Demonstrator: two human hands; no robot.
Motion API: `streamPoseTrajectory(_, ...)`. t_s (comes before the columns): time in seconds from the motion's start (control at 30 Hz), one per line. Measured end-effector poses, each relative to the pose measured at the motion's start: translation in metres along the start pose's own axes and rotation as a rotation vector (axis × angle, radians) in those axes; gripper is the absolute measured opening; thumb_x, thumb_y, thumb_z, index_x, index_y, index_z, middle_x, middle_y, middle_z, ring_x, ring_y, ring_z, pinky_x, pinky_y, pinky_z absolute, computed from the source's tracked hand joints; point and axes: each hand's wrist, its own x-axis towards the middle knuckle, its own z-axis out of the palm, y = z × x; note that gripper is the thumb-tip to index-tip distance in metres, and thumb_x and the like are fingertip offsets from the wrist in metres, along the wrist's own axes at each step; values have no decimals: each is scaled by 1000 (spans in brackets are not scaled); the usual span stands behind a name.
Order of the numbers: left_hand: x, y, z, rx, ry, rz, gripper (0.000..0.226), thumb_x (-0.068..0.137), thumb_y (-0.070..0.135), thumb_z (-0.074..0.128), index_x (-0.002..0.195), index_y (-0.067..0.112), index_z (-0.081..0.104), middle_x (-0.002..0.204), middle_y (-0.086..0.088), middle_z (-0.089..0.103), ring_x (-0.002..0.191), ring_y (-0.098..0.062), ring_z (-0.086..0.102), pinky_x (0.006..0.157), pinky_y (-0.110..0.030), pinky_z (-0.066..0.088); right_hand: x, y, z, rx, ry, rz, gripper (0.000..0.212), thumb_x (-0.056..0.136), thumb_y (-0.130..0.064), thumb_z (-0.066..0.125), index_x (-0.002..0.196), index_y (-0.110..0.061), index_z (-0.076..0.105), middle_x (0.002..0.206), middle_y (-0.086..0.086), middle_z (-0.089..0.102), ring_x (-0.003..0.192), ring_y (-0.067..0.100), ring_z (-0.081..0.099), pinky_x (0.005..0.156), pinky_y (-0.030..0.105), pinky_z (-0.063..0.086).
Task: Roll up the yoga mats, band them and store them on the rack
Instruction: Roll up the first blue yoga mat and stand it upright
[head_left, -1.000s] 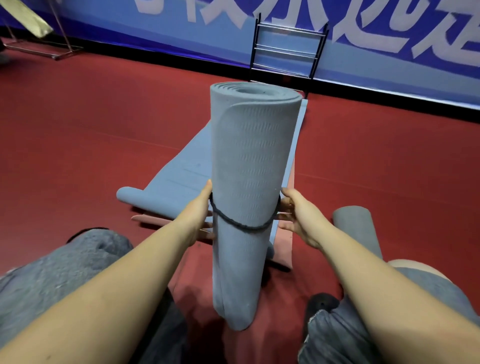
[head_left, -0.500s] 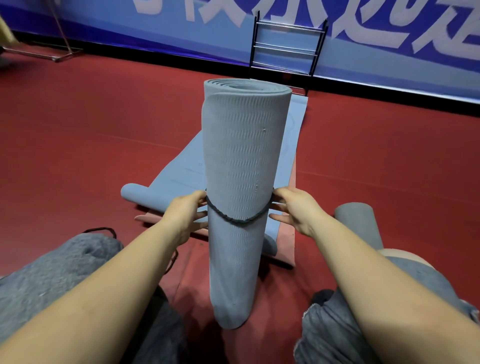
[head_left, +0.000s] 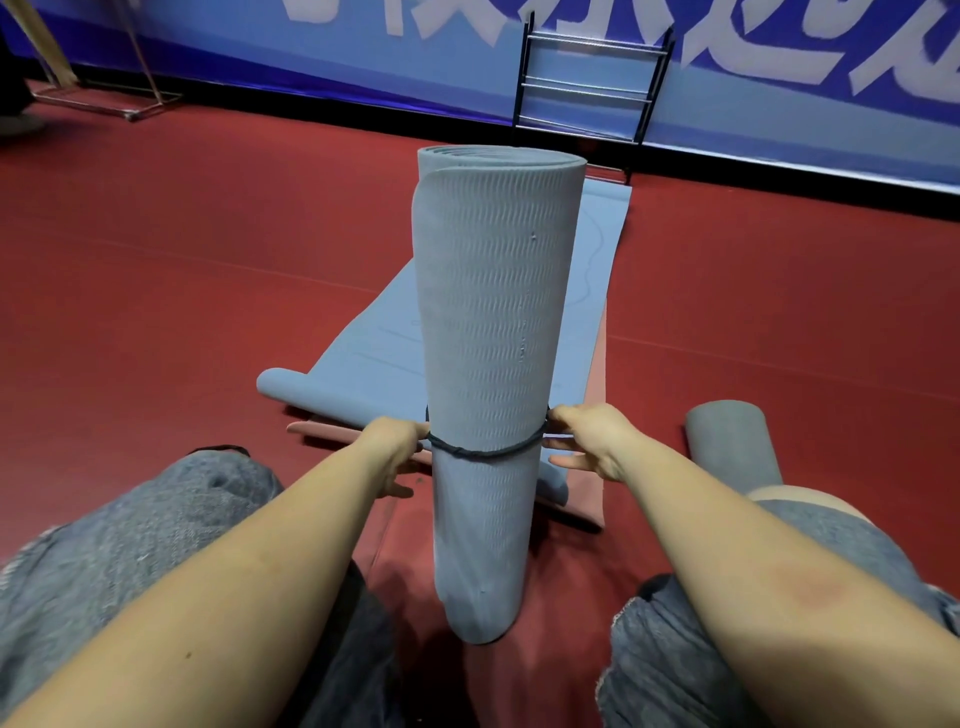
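Grey-blue foam, ribbed in wavy lines, formed the rolled mat (head_left: 493, 364) that stood upright on its near end on the red floor (head_left: 156, 291), between the person's knees. A dark band (head_left: 483, 451) circled the roll somewhat below mid-height. The left hand (head_left: 395, 447) lay against the roll's left side and the right hand (head_left: 592, 436) against its right side, both at band level, so that the mat rose between the two grips and extended well above and below them. Fingers of each hand were curled onto the band where it met the roll's sides, pinching it; the right hand's lower fingers pointed loosely toward the roll. Behind the roll, a partly unrolled blue mat (head_left: 374, 364) lay flat on a pink mat (head_left: 582, 499), running toward the far wall. A second rolled mat (head_left: 727, 441) lay on the floor at near right. A black metal rack (head_left: 587, 88) stood against the far blue wall (head_left: 311, 57).
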Motion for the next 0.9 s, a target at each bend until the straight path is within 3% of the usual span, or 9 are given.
streamPoseTrajectory(0.13,0,2,1,31,-10,-23,31,90,14,56,119,3,56,121,-8,54,93,-24,54,81,-47,43,1,3,0,-45,-1,10,15,92,-15,52,103,-6,58,104,7,60,81,16,63,55,25,53)
streamPoseTrajectory(0.27,-1,2,-2,3,-17,-7,21,90,8,48,108,4,58,110,-9,59,82,-24,60,76,-40,45,3,7,2,-103,-9,11,15,92,-18,54,103,-8,57,108,6,59,75,11,61,54,24,53)
streamPoseTrajectory(0.37,-2,6,-2,-71,-18,74,21,87,0,44,102,6,57,87,-9,59,70,-22,58,53,-28,47,4,7,2,-115,-15,7,16,92,-18,54,104,-8,57,110,7,60,77,12,61,57,26,53)
streamPoseTrajectory(0.47,-9,10,1,-131,-22,139,20,88,-2,40,93,15,51,77,-4,56,57,-16,52,56,-28,46,4,8,1,-114,-22,21,19,93,-18,53,107,-6,57,112,7,60,79,14,63,53,26,53)
streamPoseTrajectory(0.6,-15,10,2,-139,-87,155,14,90,11,46,94,17,58,82,1,58,63,-15,54,62,-29,48,6,9,1,-77,-23,30,17,93,-14,51,106,-5,55,111,11,60,85,21,65,56,27,56)
streamPoseTrajectory(0.67,-18,11,2,-133,-109,159,14,92,21,49,91,19,63,82,2,59,66,-15,55,62,-30,48,7,10,1,-70,-12,36,12,92,-12,52,102,-5,54,107,11,59,83,21,66,63,29,56)
streamPoseTrajectory(0.8,-12,10,0,-92,-120,181,20,92,36,50,87,22,64,86,2,63,72,-16,58,71,-32,47,6,10,4,-81,1,8,3,92,-9,51,90,-10,52,104,10,58,72,16,63,62,26,54)
streamPoseTrajectory(0.9,-5,5,0,-70,-137,204,23,89,40,50,102,25,63,92,2,63,72,-17,57,69,-31,44,2,8,4,-72,43,-142,26,90,2,48,109,-14,52,107,8,58,80,17,58,63,25,47)
